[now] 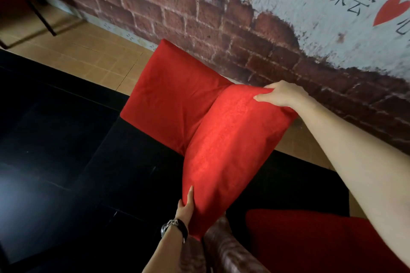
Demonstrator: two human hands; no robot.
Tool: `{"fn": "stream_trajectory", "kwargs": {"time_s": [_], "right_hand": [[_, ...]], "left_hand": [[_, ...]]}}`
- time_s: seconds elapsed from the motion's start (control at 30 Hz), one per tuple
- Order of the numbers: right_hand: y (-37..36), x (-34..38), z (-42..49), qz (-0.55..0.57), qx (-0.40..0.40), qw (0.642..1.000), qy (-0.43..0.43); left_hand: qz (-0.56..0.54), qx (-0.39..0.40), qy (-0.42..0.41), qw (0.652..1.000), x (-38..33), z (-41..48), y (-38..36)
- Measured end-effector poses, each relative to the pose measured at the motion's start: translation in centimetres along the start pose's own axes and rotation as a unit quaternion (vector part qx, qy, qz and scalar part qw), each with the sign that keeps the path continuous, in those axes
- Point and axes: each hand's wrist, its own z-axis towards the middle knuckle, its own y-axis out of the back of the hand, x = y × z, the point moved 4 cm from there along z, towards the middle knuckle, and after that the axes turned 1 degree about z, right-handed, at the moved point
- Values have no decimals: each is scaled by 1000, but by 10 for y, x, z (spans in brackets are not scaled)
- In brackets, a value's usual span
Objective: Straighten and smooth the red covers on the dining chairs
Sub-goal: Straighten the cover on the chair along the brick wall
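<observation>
Three smooth red covers [224, 150] show; right hand [281, 95] pinches the nearest one's top corner, left hand [186, 206] grips its lower edge

I see the red fabric chair cover [226, 139] mid-frame, glossy black surface [55, 139] left, brick-patterned wall [199, 6] behind.

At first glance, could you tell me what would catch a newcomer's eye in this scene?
The bright red cover in the centre stands out, held at its far edge by the right hand and at its near edge by the left hand. A second red-covered chair back stands just behind it. Behind them runs a brick-patterned wall with a red heart at the upper right.
</observation>
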Motion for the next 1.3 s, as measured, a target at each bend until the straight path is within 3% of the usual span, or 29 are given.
{"fn": "stream_trajectory", "kwargs": {"time_s": [0.23,0.47,0.57,0.67,0.83,0.9,0.93,1.07,1.17,1.23,1.3], "right_hand": [[3,75,-2,-16,-92,994,55],[-3,90,0,-30,-92,994,47],[2,93,3,-27,-87,995,44],[0,97,1,-33,-89,994,47],[-2,97,0,-42,-109,992,52],[0,96,-2,-35,-129,989,70],[2,95,-3,-25,-142,986,83],[1,81,-5,74,-216,964,134],[-11,56,-12,254,-250,928,110],[-27,49,-19,406,-231,881,76],[-41,49,-21,463,-214,857,67]], "left_hand": [[24,-25,3,999,-19,5,25],[69,-37,-32,996,-25,0,30],[139,-26,-43,989,-39,-13,27],[305,-30,-113,945,-61,-25,16],[331,-39,-437,836,-124,-70,-33],[400,-35,-468,787,-130,-77,-49],[422,-36,-457,782,-129,-73,-51],[368,-51,-390,842,-128,-58,-46],[374,-64,-391,839,-136,-58,-52],[365,-70,-399,838,-144,-61,-57],[360,-70,-399,840,-154,-62,-64]]}}
